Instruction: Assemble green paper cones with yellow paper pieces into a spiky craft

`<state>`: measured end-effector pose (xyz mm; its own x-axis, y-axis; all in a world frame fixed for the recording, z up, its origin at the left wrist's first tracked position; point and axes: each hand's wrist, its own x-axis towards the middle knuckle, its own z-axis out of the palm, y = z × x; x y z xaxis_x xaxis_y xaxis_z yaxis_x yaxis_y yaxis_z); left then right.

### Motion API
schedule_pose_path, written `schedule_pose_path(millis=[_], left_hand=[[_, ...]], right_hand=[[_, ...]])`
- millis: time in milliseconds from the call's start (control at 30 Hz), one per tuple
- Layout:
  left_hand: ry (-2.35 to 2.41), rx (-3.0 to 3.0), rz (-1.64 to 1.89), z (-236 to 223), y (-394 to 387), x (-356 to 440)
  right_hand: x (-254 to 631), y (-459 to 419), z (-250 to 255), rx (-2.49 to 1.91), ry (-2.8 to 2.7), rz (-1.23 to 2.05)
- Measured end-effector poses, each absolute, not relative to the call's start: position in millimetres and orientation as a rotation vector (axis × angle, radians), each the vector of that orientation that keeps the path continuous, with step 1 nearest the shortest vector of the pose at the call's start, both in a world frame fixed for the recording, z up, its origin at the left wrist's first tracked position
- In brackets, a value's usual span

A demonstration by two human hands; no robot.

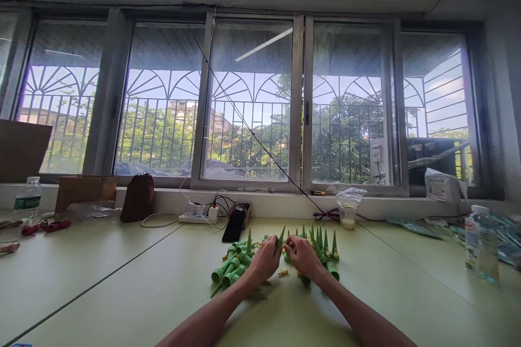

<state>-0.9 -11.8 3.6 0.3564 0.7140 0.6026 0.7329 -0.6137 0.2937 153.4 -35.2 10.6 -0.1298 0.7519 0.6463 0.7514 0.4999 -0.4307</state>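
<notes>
My left hand (pixel 265 260) is closed around a pointed green cone (pixel 281 235), its tip upward. Close beside it, the fingertips of my right hand (pixel 303 256) are pinched on a small yellow piece (pixel 284 248) at the cone's lower end; the fingers partly hide it. Left of my hands lies a pile of green tubular pieces (pixel 230 268), some with ribbed collars and open round ends. Several green cones (pixel 334 245) with yellow bits at their bases stand upright behind and right of my right hand. A loose yellow piece (pixel 283 272) lies on the table between my wrists.
On the pale table (pixel 134 293), a phone (pixel 233 226) leans by a power strip (pixel 199 218) with cables. A dark pouch (pixel 138 198), a cardboard box (pixel 85 192) and a water bottle (pixel 27 200) stand left. A cup (pixel 348 214) and another bottle (pixel 481 244) stand right.
</notes>
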Motion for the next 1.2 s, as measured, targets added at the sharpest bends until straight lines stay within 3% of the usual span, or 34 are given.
schedule_pose_path(millis=[300, 800, 1200], left_hand=[[-1.362, -2.553, -1.149, 5, -16, -2], [-1.385, -2.701, -0.908, 1, -13, -3], [-1.336, -2.706, -0.908, -2, -11, -3]], right_hand=[[154, -34, 3, -1.272, -2.075, 0.039], [156, -27, 2, -1.269, -1.948, -0.049], [156, -24, -1, -1.218, -1.98, -0.017]])
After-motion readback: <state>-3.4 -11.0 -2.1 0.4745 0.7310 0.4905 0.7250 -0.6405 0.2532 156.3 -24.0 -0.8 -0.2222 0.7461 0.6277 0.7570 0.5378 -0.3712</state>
